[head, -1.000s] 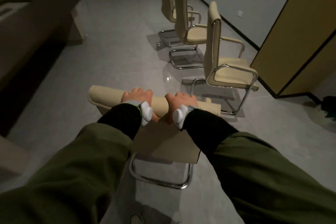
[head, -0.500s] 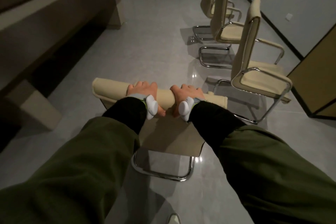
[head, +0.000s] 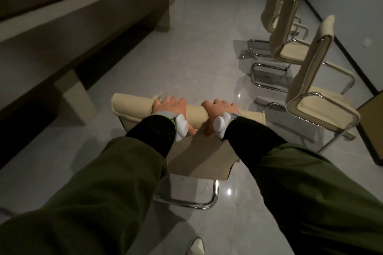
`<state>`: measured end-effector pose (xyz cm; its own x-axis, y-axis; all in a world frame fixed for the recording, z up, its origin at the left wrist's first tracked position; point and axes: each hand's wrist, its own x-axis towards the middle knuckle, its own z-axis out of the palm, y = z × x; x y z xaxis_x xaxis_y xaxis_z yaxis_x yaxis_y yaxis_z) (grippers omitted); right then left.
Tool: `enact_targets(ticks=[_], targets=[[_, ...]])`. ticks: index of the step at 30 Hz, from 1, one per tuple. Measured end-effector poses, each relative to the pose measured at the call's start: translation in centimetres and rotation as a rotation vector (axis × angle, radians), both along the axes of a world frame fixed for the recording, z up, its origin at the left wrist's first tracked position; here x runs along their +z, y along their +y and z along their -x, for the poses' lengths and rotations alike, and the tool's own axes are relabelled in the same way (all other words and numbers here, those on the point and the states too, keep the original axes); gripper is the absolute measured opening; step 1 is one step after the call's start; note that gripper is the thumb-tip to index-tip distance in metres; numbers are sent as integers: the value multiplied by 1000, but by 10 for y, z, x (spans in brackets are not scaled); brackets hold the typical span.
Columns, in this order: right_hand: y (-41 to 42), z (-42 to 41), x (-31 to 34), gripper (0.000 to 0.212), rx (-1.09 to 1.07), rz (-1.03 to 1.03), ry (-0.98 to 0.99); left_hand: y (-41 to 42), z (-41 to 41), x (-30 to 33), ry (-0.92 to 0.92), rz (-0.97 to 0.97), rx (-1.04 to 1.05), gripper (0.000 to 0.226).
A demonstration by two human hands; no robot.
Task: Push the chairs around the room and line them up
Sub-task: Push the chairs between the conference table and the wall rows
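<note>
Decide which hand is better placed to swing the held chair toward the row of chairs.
Left, probably: the left hand grips the held chair farther from the row of chairs than the right hand.

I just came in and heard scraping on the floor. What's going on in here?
A person is gripping the top of a beige chair's backrest with both hands, left hand and right hand side by side. Three matching chairs already stand in a row by the right wall. A long table runs along the left.
</note>
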<state>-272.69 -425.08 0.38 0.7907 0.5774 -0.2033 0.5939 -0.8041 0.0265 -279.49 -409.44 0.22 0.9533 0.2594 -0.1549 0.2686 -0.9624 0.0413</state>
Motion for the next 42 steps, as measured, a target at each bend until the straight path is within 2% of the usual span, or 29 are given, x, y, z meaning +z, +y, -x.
enact_targets(ticks=[7, 13, 17, 21, 24, 28, 33, 37, 42], targets=[[27, 33, -7, 90, 91, 8, -16, 19, 52, -3, -16, -4, 95, 76], [46, 36, -9, 87, 155, 24, -25, 30, 66, 1, 2, 11, 159, 80], [48, 19, -3, 86, 183, 11, 46, 26, 55, 3, -7, -40, 178, 80], [41, -7, 0, 89, 254, 13, 52, 16, 35, 11, 53, -70, 233, 81], [36, -25, 3, 92, 313, 12, 51, 3, 21, 11, 30, -103, 270, 78], [25, -55, -4, 91, 367, -51, 57, -11, 0, 9, 23, -79, 338, 76], [11, -71, -6, 78, 435, -122, 60, -27, -18, 11, 50, -35, 425, 81], [0, -67, -6, 83, 480, -105, 47, -35, -18, 4, 51, -9, 495, 78], [-13, -66, -7, 85, 553, -96, 60, -55, -5, 7, 97, -34, 543, 95]])
